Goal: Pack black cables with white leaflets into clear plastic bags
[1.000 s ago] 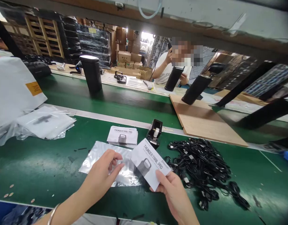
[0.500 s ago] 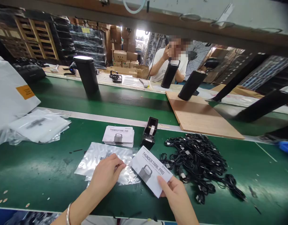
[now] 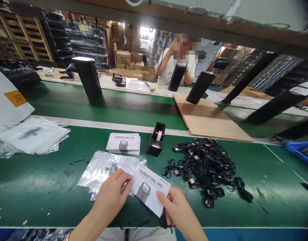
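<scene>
My right hand point(image 3: 175, 209) grips a white "Thunder Trail Pro" booklet point(image 3: 150, 189) by its near corner, just above the green table. My left hand point(image 3: 111, 197) pinches the edge of a clear plastic bag point(image 3: 103, 169) lying flat on the table, its fingertips right beside the booklet's left end. The booklet's left end overlaps the bag's opening; I cannot tell whether it is inside. A small stack of the same booklets point(image 3: 123, 143) lies a little farther back.
A black tape dispenser point(image 3: 156, 143) stands beside the stack. A heap of black cables point(image 3: 206, 165) lies to the right. More bagged items point(image 3: 30, 135) are at left. Beyond the green conveyor point(image 3: 134, 112) stand black cylinders point(image 3: 87, 78), a wooden board point(image 3: 209, 118) and a seated person point(image 3: 177, 67).
My right hand has brought the booklet down and leftward to the bag's edge. My left hand stayed pinching the bag. The view has tilted slightly.
</scene>
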### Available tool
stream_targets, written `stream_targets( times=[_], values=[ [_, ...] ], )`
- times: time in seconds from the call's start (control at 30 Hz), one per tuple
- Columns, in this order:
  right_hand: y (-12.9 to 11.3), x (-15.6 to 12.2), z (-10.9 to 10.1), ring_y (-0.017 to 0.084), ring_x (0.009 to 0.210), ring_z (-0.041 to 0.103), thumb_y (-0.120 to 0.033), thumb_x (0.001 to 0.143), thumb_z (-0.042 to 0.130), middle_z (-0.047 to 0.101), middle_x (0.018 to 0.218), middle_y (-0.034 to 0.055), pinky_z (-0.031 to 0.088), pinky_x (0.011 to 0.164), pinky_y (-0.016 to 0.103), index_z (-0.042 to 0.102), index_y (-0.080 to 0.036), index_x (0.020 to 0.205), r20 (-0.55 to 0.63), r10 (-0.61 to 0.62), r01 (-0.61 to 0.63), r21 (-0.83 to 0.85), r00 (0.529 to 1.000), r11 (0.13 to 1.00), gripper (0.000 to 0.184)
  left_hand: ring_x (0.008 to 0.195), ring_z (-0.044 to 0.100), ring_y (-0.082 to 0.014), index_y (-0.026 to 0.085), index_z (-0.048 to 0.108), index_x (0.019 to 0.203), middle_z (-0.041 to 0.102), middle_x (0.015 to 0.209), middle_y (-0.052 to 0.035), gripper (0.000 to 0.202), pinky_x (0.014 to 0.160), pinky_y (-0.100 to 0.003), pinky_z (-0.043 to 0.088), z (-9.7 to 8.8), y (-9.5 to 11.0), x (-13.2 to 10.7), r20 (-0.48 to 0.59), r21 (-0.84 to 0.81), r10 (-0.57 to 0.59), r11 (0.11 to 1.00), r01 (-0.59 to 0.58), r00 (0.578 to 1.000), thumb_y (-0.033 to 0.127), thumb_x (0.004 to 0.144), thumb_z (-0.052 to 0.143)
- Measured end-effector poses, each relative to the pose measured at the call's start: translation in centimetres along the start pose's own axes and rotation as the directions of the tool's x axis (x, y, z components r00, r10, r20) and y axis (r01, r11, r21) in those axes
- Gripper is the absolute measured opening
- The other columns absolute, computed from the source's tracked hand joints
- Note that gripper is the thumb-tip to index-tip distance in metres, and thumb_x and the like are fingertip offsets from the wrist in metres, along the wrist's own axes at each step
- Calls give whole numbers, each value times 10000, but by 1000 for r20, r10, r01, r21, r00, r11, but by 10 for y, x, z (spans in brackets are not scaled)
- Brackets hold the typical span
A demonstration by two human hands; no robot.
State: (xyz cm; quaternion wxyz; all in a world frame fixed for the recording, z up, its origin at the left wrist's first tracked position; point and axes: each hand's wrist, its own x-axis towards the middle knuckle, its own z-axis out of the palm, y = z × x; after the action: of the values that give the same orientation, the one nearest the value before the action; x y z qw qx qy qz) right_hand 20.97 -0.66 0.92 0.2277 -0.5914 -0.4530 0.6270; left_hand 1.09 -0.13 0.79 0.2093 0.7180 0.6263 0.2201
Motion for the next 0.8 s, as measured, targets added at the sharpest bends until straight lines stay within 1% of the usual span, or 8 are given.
stream_targets(
  times=[0.07, 0.2, 0.33, 0.4, 0.5, 0.67, 0.73, 0.8],
  values=[
    [-4, 1, -1, 40, 263, 318, -440, 765, 508, 519, 429, -51, 200, 272, 149, 589, -97, 947, 75, 9, -9, 6, 997, 1000, 397, 669, 578, -131, 227, 558, 785, 565, 799, 7, 166, 609, -245, 466, 2, 0, -4, -1, -35, 10, 999, -10, 1000, 274, 850, 413],
    [-9, 0, -2, 33, 284, 372, -413, 795, 486, 547, 489, -49, 246, 290, 128, 566, -120, 920, 159, -70, 69, 16, 985, 998, 328, 668, 578, -126, 232, 562, 769, 563, 812, 5, 165, 600, -229, 476, 0, -1, -7, 21, -118, -19, 993, 22, 1000, 296, 843, 430],
    [-16, -4, -6, 78, 405, 534, -387, 795, 499, 593, 519, -22, 434, 419, 164, 570, -131, 869, 323, -61, 34, 91, 945, 995, 276, 639, 568, -128, 235, 566, 741, 561, 807, 1, 163, 571, -230, 471, -4, 2, -8, -5, -179, -50, 983, 49, 999, 304, 827, 446],
    [-18, 1, -3, 97, 477, 583, -389, 739, 574, 613, 547, 3, 480, 498, 198, 587, -117, 788, 340, -62, 14, 142, 938, 990, 277, 617, 556, -130, 236, 565, 727, 555, 797, -1, 170, 558, -236, 463, -6, 5, -9, -23, -225, -38, 974, 31, 999, 308, 822, 444],
    [-20, 20, 17, 96, 445, 567, -383, 677, 628, 606, 556, 9, 461, 452, 198, 540, -124, 647, 240, -82, 50, 138, 967, 989, 275, 603, 538, -136, 238, 561, 706, 548, 774, -4, 165, 552, -240, 459, -9, 11, -11, 0, -303, -31, 953, 29, 1000, 316, 809, 459],
    [-32, 39, 60, 101, 444, 514, -197, 688, 595, 507, 469, -51, 368, 421, 182, 520, -161, 609, 34, -184, 186, -90, 982, 978, 115, 705, 560, -157, 236, 577, 678, 556, 773, -13, 205, 640, -242, 483, -12, 7, -7, 125, -417, 38, 909, 18, 991, 342, 816, 468],
    [-39, 33, 57, 110, 534, 533, -169, 722, 572, 567, 564, -28, 370, 488, 195, 568, -172, 638, -54, -325, 298, -285, 944, 911, 84, 725, 567, -164, 233, 582, 699, 557, 775, -17, 208, 647, -247, 488, -11, 1, -5, 110, -427, 20, 904, 30, 994, 371, 811, 474],
    [-43, 25, 38, 127, 596, 544, -241, 813, 504, 605, 666, 0, 384, 550, 225, 595, -188, 691, -204, -465, 290, -553, 862, 781, 160, 731, 568, -168, 232, 574, 725, 557, 787, -17, 210, 654, -256, 490, -10, -5, -3, 98, -405, -29, 912, 67, 995, 399, 807, 475]
  ],
)
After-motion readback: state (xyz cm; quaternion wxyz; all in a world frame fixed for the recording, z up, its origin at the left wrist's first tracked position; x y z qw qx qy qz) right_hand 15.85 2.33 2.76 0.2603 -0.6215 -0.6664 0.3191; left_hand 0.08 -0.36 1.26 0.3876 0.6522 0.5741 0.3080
